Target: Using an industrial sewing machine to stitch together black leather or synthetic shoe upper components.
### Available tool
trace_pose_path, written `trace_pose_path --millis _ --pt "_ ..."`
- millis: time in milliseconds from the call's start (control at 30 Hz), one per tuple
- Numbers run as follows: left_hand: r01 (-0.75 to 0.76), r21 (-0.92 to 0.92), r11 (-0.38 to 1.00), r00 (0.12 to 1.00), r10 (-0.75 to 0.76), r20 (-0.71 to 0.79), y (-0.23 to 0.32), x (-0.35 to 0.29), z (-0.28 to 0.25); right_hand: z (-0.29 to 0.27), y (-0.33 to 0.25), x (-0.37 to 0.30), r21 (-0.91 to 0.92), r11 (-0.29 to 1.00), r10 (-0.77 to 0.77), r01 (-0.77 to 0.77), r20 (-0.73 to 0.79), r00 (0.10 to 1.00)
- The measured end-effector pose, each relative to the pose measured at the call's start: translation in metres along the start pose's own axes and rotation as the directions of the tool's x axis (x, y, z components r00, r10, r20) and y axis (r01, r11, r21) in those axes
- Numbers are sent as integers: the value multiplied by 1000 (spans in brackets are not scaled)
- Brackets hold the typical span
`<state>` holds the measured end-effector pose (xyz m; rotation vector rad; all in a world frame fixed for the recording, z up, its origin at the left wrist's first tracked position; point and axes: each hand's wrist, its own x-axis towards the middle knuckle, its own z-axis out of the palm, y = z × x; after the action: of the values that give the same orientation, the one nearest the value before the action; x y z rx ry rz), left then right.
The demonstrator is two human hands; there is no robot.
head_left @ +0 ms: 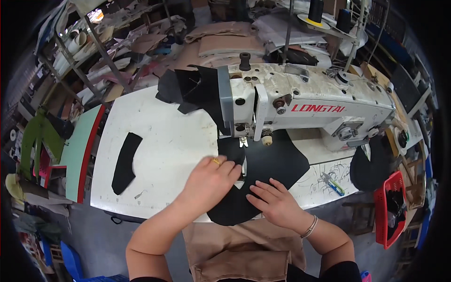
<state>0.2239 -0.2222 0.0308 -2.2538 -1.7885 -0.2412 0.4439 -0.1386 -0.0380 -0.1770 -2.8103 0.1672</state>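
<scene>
A large black piece of fabric or leather (277, 157) lies under the presser foot (243, 142) of a white sewing machine (310, 101). My left hand (211, 178), with a yellow ring, has its fingers curled together at the left edge of the black piece, just in front of the foot; the fingertips are partly hidden. Flat on the same piece, to the right and nearer me, rests my right hand (278, 204), fingers spread and holding nothing. Between the two hands a narrow pale gap shows in the black material.
A curved black piece (126, 164) lies on the white table (159, 141) at left. More black pieces (192, 87) are heaped behind the machine head. Thread snips (333, 184) lie at right, near a red basket (391, 211). Thread cones (316, 11) stand at the back.
</scene>
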Motion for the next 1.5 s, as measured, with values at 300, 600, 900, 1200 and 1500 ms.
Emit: trace_pose_path --millis 300,600,900,1200,1500 --pt "78 78 994 995 -73 -71 -24 -41 43 -40 37 -102 -6 843 485 -538 -427 764" --pt "-39 -115 993 992 25 -120 -22 -13 64 -38 60 -131 -327 667 537 -669 -411 737" --pt "-89 -188 978 951 28 -307 -13 -14 72 -23 -63 3 523 -837 285 -163 670 686" --pt "-61 -313 948 939 -51 -339 -13 -18 82 29 -40 38 -30 -992 65 123 711 700" --pt "-43 -371 928 949 -79 -306 -14 -19 81 34 -35 42 38 -992 110 117 703 703"
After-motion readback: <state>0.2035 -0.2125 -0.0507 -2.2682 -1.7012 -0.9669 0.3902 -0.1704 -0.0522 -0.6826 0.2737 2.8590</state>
